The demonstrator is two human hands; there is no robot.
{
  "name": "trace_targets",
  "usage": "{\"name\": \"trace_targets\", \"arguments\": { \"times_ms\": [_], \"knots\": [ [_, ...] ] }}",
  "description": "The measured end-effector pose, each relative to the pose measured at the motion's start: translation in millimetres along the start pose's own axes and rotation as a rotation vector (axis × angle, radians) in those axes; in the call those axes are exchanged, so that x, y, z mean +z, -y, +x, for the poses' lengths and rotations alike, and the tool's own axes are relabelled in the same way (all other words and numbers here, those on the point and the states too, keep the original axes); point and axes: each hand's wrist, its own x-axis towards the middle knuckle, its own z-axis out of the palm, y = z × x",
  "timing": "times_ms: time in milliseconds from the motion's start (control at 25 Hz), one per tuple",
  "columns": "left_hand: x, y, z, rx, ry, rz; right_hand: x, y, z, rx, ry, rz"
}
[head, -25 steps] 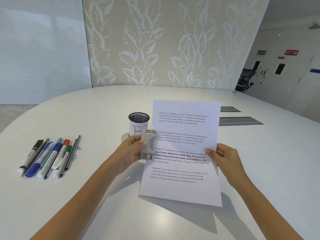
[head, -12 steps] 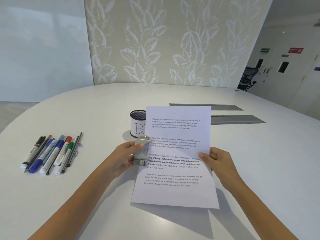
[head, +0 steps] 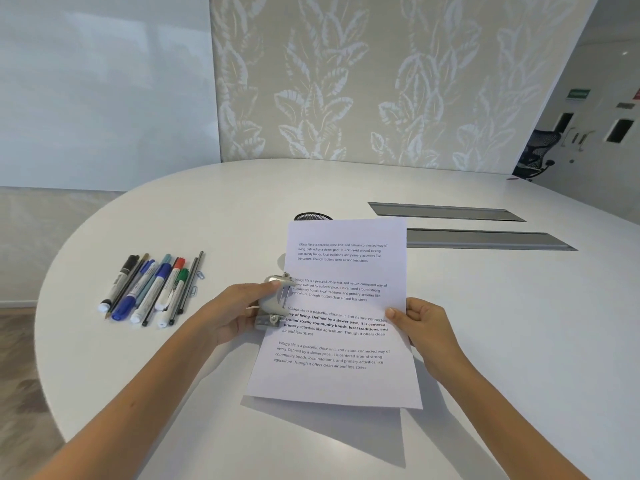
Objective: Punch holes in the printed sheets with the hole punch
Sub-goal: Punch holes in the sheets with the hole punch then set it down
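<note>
Centre of frame: printed sheets [head: 341,317] held tilted above the white tabletop [head: 485,323]. Right hand [head: 424,329] pinches their right edge, thumb on top, fingers closed behind. Left hand [head: 239,311] grips a metal hole punch [head: 275,303], fingers wrapped around it, its slot set over the sheets' left edge at mid-height. Text reads "Village life is a peaceful, close-knit, and nature-connected way of living", repeated in four blocks, the third partly bold. Left of frame: row of markers [head: 149,289]; labels illegible. Mesh cup [head: 311,216] rim shows above the sheets.

Silver hole punch [head: 274,301] grips the raised printed sheets' [head: 341,313] left edge.
</note>
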Motion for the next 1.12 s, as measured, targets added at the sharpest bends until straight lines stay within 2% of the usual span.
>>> {"name": "trace_targets", "arguments": {
  "times_ms": [760,1000,1120],
  "knots": [
    [-10.8,-4.6,0.6,-0.055,-0.064,0.096,27.6,-3.2,-20.0,0.005,-0.093,-0.008],
    [-13.4,-3.0,6.4,-0.052,-0.143,0.130,29.9,-3.4,-20.6,0.009,-0.094,-0.002],
    [-16.8,-5.4,5.6,-0.090,-0.101,0.117,29.5,-4.5,-21.2,0.015,-0.091,0.008]
  ]
}}
